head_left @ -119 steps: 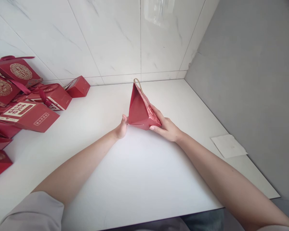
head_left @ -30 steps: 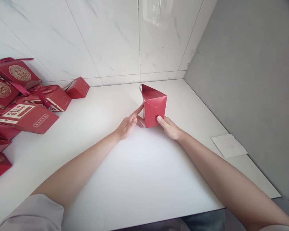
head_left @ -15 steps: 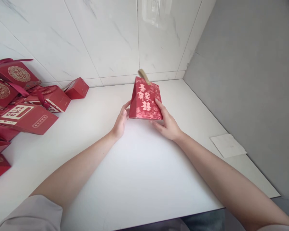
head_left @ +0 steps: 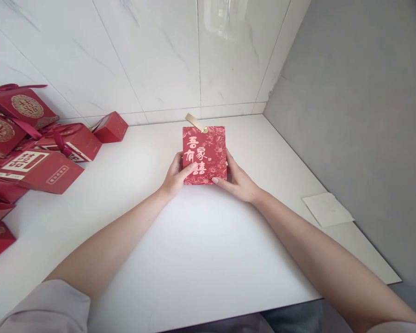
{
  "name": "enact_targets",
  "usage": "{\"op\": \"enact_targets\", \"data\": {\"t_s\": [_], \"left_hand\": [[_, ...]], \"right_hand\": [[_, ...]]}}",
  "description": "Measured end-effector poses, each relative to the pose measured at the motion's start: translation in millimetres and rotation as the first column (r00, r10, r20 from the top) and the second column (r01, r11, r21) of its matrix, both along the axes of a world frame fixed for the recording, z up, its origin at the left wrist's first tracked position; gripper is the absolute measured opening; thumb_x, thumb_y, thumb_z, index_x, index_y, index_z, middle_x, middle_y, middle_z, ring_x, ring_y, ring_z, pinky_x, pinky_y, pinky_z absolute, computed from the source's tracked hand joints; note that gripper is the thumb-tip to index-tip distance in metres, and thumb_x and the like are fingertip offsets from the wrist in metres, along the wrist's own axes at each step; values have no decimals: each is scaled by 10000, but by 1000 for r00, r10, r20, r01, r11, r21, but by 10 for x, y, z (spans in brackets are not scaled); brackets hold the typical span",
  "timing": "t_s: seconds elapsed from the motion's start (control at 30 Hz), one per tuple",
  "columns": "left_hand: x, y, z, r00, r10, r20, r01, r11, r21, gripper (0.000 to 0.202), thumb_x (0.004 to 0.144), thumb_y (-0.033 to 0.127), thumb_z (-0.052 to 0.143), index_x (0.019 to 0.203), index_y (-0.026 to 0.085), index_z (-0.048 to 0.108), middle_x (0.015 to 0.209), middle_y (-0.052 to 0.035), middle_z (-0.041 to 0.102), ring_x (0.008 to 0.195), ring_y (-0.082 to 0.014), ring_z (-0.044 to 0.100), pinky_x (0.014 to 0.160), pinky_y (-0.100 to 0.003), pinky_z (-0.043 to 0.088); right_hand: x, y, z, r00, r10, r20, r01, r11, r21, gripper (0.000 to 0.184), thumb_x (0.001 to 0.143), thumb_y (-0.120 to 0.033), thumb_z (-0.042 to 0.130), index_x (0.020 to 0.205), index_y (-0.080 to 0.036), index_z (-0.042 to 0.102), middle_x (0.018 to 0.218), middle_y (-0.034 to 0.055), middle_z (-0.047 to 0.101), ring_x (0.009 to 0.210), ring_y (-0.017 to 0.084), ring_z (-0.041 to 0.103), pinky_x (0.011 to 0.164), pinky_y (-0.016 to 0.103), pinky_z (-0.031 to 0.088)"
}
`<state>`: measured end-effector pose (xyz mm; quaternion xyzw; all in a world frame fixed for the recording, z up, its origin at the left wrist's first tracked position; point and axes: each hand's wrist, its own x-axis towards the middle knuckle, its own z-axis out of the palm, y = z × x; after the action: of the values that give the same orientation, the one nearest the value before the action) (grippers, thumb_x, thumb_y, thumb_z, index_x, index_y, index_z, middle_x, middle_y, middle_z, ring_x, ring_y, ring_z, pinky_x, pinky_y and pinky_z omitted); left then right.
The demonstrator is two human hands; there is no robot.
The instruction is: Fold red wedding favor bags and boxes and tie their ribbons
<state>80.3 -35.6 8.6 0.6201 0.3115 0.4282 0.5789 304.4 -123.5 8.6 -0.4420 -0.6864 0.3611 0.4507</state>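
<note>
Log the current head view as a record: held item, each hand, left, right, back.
held_item: red box, lettered face toward camera, gold strap at top
left_hand: left hand grips box's left side, thumb across the front
right_hand: right hand grips box's right side, thumb on lower front
left: pile of red boxes, some ribboned
right: white sheet on white table
back: marble-patterned tiled wall

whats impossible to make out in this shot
- Head view, red box: its back is hidden by its printed front.
- Head view, small print on that front: too small to read.
- Head view, left hand: most fingers are hidden behind the box.
- Head view, right hand: fingers partly hidden behind the box.
- Head view, pile of red boxes: cut off by the left picture edge; some are partly covered by others.
</note>
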Motion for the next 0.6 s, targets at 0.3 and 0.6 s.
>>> {"op": "enact_targets", "data": {"t_s": [0.3,0.6], "left_hand": [[31,-33,31,998,-66,-16,65,998,-19,640,851,575,794,1333,208,587,1432,-129,689,1330,-337,663,1099,-470,573],[25,-30,14,995,-60,-76,60,998,-4,677,869,611,766,1383,207,591,1432,-137,695,1323,-341,675,1094,-478,587]], "right_hand": [[27,33,-51,999,9,45,-13,997,77,998,950,-661,682,1728,-343,145,1727,89,389,1570,354,422,1306,562,379],[41,24,-61,994,-3,106,-4,998,61,748,989,-577,668,1622,-311,373,1630,119,498,1492,348,513,1258,573,444]]}}
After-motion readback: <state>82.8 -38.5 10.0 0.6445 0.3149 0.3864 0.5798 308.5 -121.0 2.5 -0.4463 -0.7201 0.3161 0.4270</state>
